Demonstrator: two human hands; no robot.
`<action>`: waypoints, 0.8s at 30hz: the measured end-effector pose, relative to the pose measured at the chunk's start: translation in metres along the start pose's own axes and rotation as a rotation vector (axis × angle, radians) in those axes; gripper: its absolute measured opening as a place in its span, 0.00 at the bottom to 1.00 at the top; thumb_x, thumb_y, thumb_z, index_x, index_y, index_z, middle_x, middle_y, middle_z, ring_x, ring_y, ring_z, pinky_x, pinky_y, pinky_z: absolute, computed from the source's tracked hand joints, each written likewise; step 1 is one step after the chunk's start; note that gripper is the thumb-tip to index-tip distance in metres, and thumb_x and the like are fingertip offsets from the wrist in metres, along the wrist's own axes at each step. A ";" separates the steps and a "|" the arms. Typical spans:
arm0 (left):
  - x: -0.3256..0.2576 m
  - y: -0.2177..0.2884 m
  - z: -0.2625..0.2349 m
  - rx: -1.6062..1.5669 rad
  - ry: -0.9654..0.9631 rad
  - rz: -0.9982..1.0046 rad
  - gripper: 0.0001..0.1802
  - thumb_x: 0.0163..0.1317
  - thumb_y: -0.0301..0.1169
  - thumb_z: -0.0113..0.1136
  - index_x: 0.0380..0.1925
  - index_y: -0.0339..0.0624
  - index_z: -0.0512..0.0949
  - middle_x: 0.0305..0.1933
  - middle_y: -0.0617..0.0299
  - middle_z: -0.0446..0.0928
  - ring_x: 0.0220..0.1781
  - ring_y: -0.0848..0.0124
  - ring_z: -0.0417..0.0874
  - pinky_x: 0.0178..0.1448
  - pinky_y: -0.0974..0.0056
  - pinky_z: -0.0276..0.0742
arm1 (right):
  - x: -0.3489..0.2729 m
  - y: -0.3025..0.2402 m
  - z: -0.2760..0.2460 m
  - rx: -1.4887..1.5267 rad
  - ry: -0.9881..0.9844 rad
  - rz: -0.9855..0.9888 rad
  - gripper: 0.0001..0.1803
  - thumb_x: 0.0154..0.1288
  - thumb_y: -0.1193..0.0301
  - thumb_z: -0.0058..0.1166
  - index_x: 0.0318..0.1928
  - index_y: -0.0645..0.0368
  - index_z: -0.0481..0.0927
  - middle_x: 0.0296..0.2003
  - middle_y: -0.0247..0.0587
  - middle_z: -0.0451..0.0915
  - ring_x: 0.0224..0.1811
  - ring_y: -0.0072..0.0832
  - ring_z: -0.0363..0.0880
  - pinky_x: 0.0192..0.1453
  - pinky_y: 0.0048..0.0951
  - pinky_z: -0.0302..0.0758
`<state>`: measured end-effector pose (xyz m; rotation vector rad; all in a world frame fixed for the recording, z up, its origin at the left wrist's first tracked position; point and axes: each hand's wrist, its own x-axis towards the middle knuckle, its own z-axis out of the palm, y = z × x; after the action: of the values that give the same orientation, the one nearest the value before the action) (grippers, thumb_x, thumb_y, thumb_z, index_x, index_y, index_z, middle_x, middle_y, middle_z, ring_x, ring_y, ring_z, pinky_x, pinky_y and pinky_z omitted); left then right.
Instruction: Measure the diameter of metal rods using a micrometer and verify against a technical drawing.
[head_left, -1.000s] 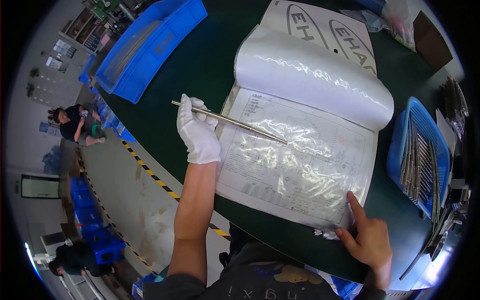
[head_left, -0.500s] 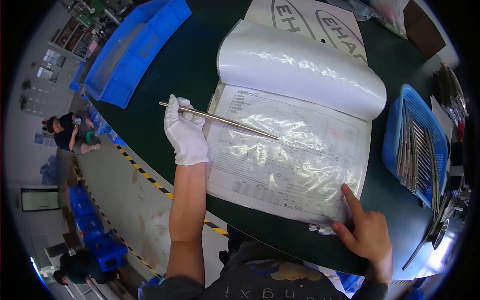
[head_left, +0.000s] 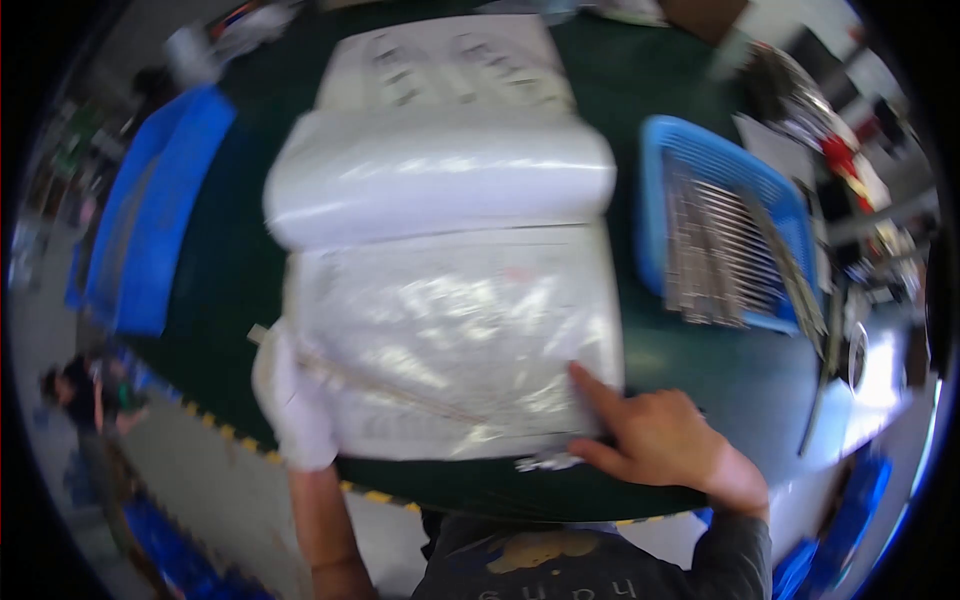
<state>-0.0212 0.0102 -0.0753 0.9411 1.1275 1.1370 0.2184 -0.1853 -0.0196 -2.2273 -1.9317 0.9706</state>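
In my white-gloved left hand is a thin metal rod, slanting down to the right above a drawing sheet in a shiny clear sleeve. The hand is closed around the rod near its left end, at the sheet's lower left edge. My bare right hand stretches its index finger onto the sheet's lower right part, with the thumb apart. Beside the thumb lies a small silvery metal object, blurred and partly hidden. Above the drawing, the upper pages are curled back.
A blue basket on the right holds several metal rods. At the left stands a long blue bin. A printed white board lies beyond the pages on the green table. Another person sits at far left.
My view has swung, so the table appears shifted left and turned. The left hand with the rod sits lower on the sheet. My right index finger still rests at the sheet's right side.
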 end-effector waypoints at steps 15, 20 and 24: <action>0.005 -0.039 -0.085 0.700 -0.052 0.473 0.18 0.67 0.29 0.54 0.52 0.28 0.74 0.46 0.43 0.79 0.49 0.50 0.80 0.58 0.52 0.75 | -0.143 0.070 0.027 0.356 0.432 0.637 0.25 0.63 0.49 0.57 0.38 0.61 0.76 0.28 0.47 0.80 0.33 0.42 0.80 0.37 0.39 0.76; 0.008 -0.045 -0.087 0.635 -0.064 0.493 0.16 0.69 0.27 0.52 0.53 0.30 0.74 0.47 0.46 0.79 0.47 0.55 0.81 0.59 0.55 0.74 | -0.194 0.128 0.020 0.816 0.690 1.016 0.19 0.64 0.54 0.58 0.34 0.60 0.78 0.19 0.31 0.74 0.16 0.18 0.73 0.17 0.22 0.68; 0.021 -0.054 -0.118 0.135 -0.252 0.301 0.17 0.66 0.23 0.52 0.54 0.31 0.74 0.51 0.46 0.77 0.45 0.55 0.81 0.58 0.55 0.75 | -0.167 0.194 -0.007 0.863 0.846 1.087 0.22 0.66 0.53 0.55 0.33 0.62 0.78 0.18 0.31 0.73 0.14 0.19 0.70 0.16 0.22 0.67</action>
<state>-0.1253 0.0215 -0.1541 1.3541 0.8842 1.1512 0.3880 -0.3775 -0.0239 -2.3224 0.1238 0.4941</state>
